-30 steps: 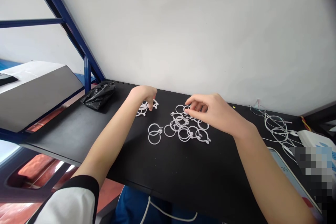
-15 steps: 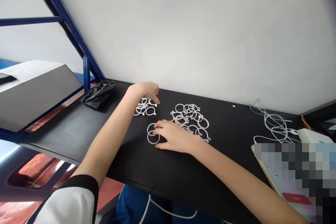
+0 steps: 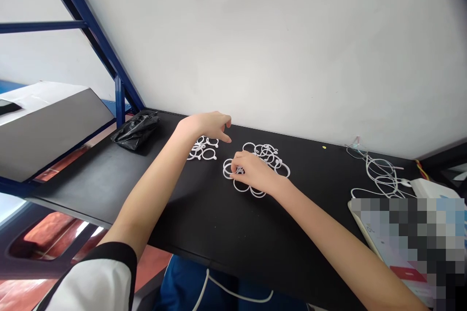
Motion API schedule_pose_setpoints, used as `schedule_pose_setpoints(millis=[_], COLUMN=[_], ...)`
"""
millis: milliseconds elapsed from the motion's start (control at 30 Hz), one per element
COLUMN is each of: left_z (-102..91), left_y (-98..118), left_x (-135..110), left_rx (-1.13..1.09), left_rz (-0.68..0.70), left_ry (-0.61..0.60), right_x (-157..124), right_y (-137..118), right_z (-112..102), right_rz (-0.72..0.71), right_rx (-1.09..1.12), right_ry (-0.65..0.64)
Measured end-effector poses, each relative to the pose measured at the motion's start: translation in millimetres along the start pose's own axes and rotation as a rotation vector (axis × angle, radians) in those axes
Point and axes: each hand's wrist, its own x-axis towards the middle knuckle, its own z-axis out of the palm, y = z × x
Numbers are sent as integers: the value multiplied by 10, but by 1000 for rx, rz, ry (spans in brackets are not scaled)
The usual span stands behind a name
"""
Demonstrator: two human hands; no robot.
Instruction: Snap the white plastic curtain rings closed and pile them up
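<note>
Right grip (image 3: 251, 172): fingers curled, thumb and fingertips pinching a white ring (image 3: 228, 169) from above.
White ring: low over the worktop, at the left edge of the large heap of rings; whether it is lifted clear of the surface cannot be told.
Large heap of rings (image 3: 269, 154): white plastic loops overlapping in a loose tangle, partly under the right hand and reaching back towards the wall.
Left grip (image 3: 208, 126): loosely spread, holding nothing, fingertips pointing right towards the large heap.
Small cluster of rings (image 3: 203, 149): just below the left hand, apart from the large heap; contact with the hand cannot be told.
Worktop (image 3: 219, 226): black and matt, set against a pale wall (image 3: 277, 48).
Black bag (image 3: 136, 129): crumpled at the far left corner, beside a blue frame (image 3: 118, 99).
White cables (image 3: 381, 172): coiled at the far right, well apart from both hands.
</note>
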Motion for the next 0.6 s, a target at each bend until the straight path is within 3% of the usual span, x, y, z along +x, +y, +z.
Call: schedule_pose_setpoints(millis=[333, 600], left_z=[-23, -10], left_y=[3, 17], left_x=[-29, -26], left_rx=[-5, -17], left_rz=[7, 4], left_ry=[-1, -10], right_x=[-37, -126], right_y=[150, 339], right_z=[-339, -594], right_rz=[129, 266], right_rx=[120, 107], right_ry=[152, 53])
